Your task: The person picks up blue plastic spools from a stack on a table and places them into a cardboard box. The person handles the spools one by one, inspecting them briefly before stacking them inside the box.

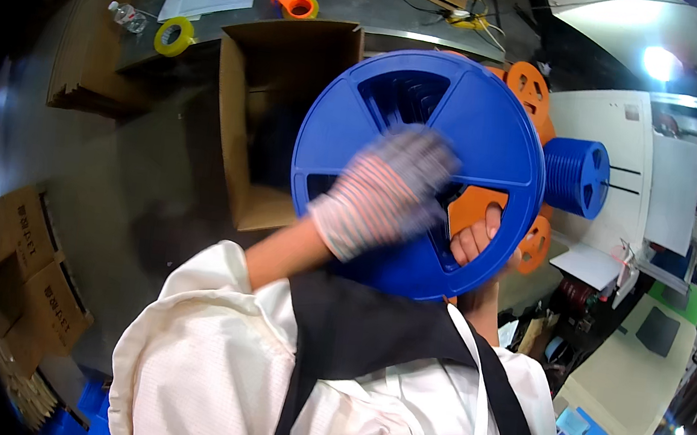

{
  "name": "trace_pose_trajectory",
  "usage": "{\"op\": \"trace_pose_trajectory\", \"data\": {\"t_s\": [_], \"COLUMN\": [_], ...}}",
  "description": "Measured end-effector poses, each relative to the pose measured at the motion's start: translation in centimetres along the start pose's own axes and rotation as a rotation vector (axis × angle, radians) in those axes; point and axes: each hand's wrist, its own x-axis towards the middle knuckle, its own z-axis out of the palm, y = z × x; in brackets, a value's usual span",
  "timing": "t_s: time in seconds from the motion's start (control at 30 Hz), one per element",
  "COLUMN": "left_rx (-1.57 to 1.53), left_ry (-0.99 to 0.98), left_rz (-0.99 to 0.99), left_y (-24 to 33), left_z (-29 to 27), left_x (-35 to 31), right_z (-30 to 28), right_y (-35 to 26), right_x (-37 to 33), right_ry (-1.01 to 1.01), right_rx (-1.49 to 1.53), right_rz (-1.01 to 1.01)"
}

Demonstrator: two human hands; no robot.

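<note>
Fingers of the right hand (475, 240) hook closed through the blue reel (496, 131); the left hand's (390, 192) blurred, can't tell. Slipping fingers could drop it by the worktop's (223, 21) near edge.

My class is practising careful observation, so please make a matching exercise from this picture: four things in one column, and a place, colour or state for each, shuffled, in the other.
Column one
1. Large reel
2. Left grip
3. Right grip
4. Cardboard box

Column two
A. Brown, standing open
B. Partly hidden behind the reel, showing through one of its openings
C. Blue, flat face with cut-out windows
D. In a striped glove, blurred, in front of the reel

Right pairs: 1-C, 2-D, 3-B, 4-A
</note>
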Motion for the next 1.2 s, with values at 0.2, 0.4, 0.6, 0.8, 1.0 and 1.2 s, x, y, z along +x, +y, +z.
{"op": "trace_pose_trajectory", "data": {"t_s": [0.2, 0.4, 0.6, 0.8, 1.0, 1.2], "left_rx": [0.129, 0.138, 0.127, -1.011, -1.639, -1.759], "left_ry": [0.223, 0.016, -0.204, 0.036, 0.413, 0.527], "left_rz": [-0.264, 0.287, 0.262, -0.410, -0.813, -0.786], "left_y": [-10.7, -6.3, -5.4, -5.9, -6.1, -7.4], "left_z": [5.4, 1.3, 0.3, 0.9, -1.7, -0.2], "left_x": [-10.4, -9.2, -8.5, -14.7, -17.1, -20.1], "right_z": [2.3, 2.4, 2.5, 5.3, 1.6, 1.1], "right_y": [-2.7, -3.5, -4.4, -3.0, -3.2, -2.3], "right_x": [-1.0, -0.8, 0.2, 1.9, -1.9, -3.0], "right_ry": [0.195, 0.273, 0.235, 0.748, 0.672, 0.630], "right_rx": [-0.102, 0.008, -0.123, -0.450, -0.397, -0.290], "right_rz": [-0.117, -0.231, -0.179, -0.175, -0.148, -0.213]}}
